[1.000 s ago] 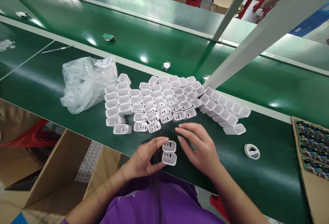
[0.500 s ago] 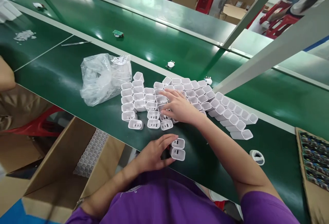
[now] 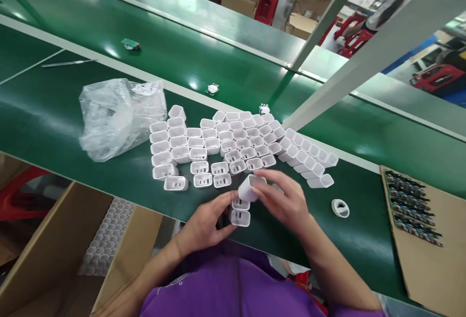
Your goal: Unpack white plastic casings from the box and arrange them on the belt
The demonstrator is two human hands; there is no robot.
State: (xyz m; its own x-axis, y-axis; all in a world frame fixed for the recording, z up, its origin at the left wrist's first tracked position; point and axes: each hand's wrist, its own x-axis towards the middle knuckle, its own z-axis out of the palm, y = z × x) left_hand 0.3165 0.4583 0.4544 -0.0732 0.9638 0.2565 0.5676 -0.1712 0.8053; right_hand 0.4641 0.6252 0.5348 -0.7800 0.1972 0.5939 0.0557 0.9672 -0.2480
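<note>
Right hand [image 3: 287, 200], lower centre of frame, pinched around one white shell [image 3: 249, 187], open end tilted up and right. Left hand [image 3: 204, 222], just left of it, fingers closed against a stack [image 3: 240, 212] of two shells standing on the near edge of the green tabletop [image 3: 54, 118]. Held shell just above the stack, touching or nearly so; cannot tell which.

Above the hands, centre of frame, a field of shells [image 3: 225, 144] packed side by side in roughly five rows, several dozen, too many and too small to count exactly; a slanted row of about ten more trailing right. Left of the field, one crumpled clear bag [image 3: 116, 115]. Right of the hands, one white tape ring [image 3: 340, 208]. Far right, one cardboard sheet [image 3: 429, 258] carrying a column of dark circuit boards [image 3: 411, 205]. Beyond the field, three small parts on the belt. Lower left, below the tabletop, one carton [image 3: 54, 254] with a layer of shells inside.
</note>
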